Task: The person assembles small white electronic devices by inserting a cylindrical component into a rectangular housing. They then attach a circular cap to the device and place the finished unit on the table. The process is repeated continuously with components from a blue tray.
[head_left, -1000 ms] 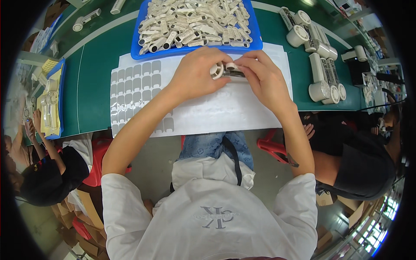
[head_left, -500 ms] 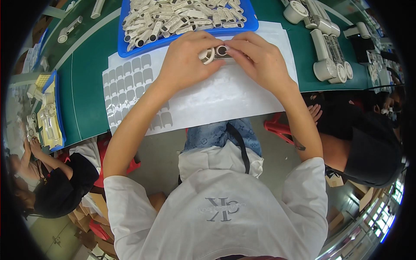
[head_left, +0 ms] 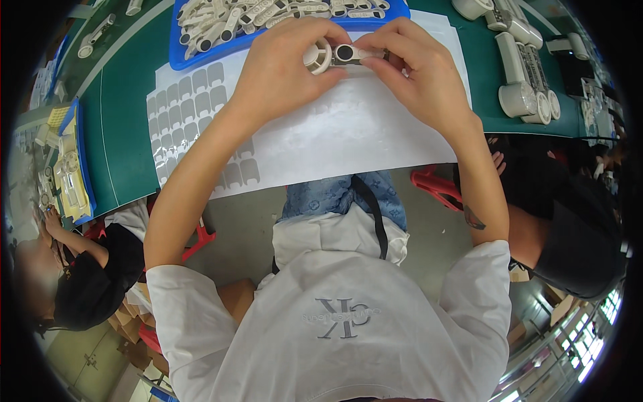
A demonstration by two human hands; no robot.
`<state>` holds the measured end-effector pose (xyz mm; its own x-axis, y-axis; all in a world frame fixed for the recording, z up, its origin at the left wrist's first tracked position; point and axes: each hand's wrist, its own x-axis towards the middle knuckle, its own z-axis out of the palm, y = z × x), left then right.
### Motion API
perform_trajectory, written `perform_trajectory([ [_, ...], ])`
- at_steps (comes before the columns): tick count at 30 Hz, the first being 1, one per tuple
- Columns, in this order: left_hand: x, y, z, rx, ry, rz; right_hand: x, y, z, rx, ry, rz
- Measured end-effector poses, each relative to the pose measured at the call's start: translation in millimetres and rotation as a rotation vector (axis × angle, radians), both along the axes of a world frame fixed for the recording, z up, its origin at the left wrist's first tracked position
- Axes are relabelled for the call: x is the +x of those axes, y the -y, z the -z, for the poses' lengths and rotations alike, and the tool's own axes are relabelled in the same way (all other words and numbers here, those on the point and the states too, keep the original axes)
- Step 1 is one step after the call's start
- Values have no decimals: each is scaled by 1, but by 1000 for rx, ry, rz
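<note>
My left hand (head_left: 281,70) is closed round a white plastic device with a spoked round head (head_left: 317,56), which sticks out between thumb and fingers. Just right of the head lies a narrow strip with a dark round end (head_left: 345,53), in line with the device. My right hand (head_left: 425,74) pinches the strip's right part between thumb and fingertips. Whether the strip sits fully against the device cannot be made out. Both hands are above a white sheet (head_left: 348,134), close to a blue tray (head_left: 295,27) of similar white strips.
Grey rounded labels (head_left: 187,110) cover the sheet's left side. White devices with cylindrical heads (head_left: 519,100) lie at the right on the green table (head_left: 120,147). Another blue tray (head_left: 82,161) stands far left. People sit on both sides; a red stool (head_left: 435,187) is at the right.
My right fingers have shifted right from the strip's dark round end, which now shows more plainly. My left hand keeps its hold on the device. The whole view has shifted slightly.
</note>
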<state>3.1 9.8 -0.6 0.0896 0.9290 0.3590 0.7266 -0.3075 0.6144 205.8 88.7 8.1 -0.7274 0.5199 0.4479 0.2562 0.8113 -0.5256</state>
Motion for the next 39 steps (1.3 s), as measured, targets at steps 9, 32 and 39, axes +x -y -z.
perform_trajectory([
  [9,-3,1,6,106,-68,43,-8,19,-9,173,219,155],
  [32,44,23,-21,-220,-161,-143,27,11,31,-160,-2,-146],
  [39,39,21,-19,-182,-137,-113,23,9,33,-184,-13,-156],
])
